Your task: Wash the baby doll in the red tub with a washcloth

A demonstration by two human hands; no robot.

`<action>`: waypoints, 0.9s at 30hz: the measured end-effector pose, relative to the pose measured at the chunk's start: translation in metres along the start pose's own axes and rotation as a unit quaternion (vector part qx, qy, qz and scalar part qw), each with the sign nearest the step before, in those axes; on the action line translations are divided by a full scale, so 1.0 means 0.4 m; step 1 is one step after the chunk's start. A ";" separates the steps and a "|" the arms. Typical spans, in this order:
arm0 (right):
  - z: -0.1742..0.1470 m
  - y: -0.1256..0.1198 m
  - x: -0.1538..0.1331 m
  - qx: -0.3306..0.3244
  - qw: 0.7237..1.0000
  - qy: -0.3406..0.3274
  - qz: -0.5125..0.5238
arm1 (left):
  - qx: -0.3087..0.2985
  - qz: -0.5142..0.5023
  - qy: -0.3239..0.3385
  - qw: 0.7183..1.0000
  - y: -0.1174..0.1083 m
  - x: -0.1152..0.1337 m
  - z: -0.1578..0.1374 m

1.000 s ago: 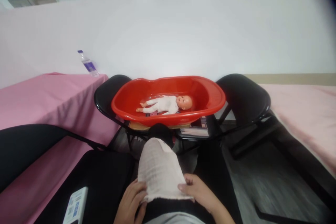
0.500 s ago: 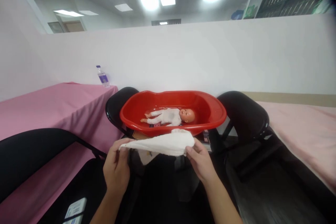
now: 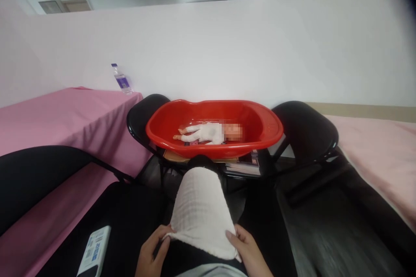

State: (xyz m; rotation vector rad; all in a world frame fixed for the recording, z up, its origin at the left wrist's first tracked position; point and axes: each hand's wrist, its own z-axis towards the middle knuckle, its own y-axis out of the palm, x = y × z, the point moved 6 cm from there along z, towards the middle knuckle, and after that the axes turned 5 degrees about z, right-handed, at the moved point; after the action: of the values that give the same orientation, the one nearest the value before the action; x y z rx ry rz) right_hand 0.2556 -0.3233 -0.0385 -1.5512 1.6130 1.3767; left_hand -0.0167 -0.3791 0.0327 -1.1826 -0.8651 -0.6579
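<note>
A white cloth (image 3: 200, 207) lies spread over my dark-clothed leg, its far end near the knee. My left hand (image 3: 154, 249) pinches its near left corner between thumb and fingers. At the near right corner my right hand (image 3: 247, 249) grips the cloth the same way. Beyond the knee stands a red baby bathtub (image 3: 263, 125). A baby doll (image 3: 208, 132) in white clothing lies on its back inside, head to the right and feet to the left.
Books (image 3: 243, 168) lie under the tub. Black chairs (image 3: 305, 134) stand at both sides. A water bottle (image 3: 121, 80) leans against the wall on a pink-covered table (image 3: 81, 112). A white packet (image 3: 95, 249) rests on the black seat at left. Light pink fabric (image 3: 380, 147) covers a surface at right.
Both hands have come down and closer to me with the cloth. It was held up before the tub; now it lies flat over my leg. The view has tilted down.
</note>
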 end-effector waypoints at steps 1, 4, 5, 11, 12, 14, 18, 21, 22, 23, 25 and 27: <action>-0.005 0.001 -0.007 -0.013 1.000 0.009 -0.001 | 0.003 -0.001 -0.005 1.000 -0.001 0.002 0.001; -0.014 0.006 -0.048 -0.025 0.999 0.021 0.017 | 0.013 0.002 -0.026 1.000 -0.006 0.007 0.020; -0.013 0.007 -0.067 -0.017 0.999 0.016 0.027 | 0.021 0.003 -0.036 0.999 -0.010 0.009 0.030; 0.057 0.061 -0.188 0.011 0.993 -0.007 0.117 | 0.109 0.014 -0.104 0.988 -0.051 0.044 0.132; 0.077 0.071 -0.206 0.018 0.990 -0.003 0.141 | 0.112 0.011 -0.113 0.987 -0.051 0.046 0.156; 0.121 0.090 -0.231 0.032 0.982 0.012 0.185 | 0.114 -0.006 -0.128 0.985 -0.043 0.036 0.207; 0.182 0.097 -0.243 0.059 0.984 0.007 0.168 | 0.089 -0.020 -0.141 0.986 0.009 -0.037 0.295; 0.178 0.062 -0.240 0.134 0.985 -0.109 0.017 | 0.089 0.053 -0.086 0.991 0.046 -0.061 0.314; 0.169 0.056 -0.236 0.149 0.977 -0.146 -0.045 | 0.093 0.077 -0.057 0.991 0.055 -0.054 0.310; 0.160 0.055 -0.233 0.152 0.967 -0.178 -0.104 | 0.091 0.095 -0.030 0.991 0.064 -0.040 0.303; 0.145 0.068 -0.237 0.139 0.939 -0.247 -0.197 | 0.073 0.109 0.009 0.991 0.081 -0.004 0.288; 0.136 0.101 -0.261 0.116 0.899 -0.327 -0.268 | 0.058 0.105 0.034 0.992 0.096 0.036 0.281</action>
State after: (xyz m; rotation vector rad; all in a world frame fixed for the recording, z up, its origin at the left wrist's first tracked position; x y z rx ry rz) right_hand 0.2255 -0.2376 0.0468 -1.0964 0.8174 1.1594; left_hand -0.0028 -0.2606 0.0410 -1.1209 -0.6996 -0.4667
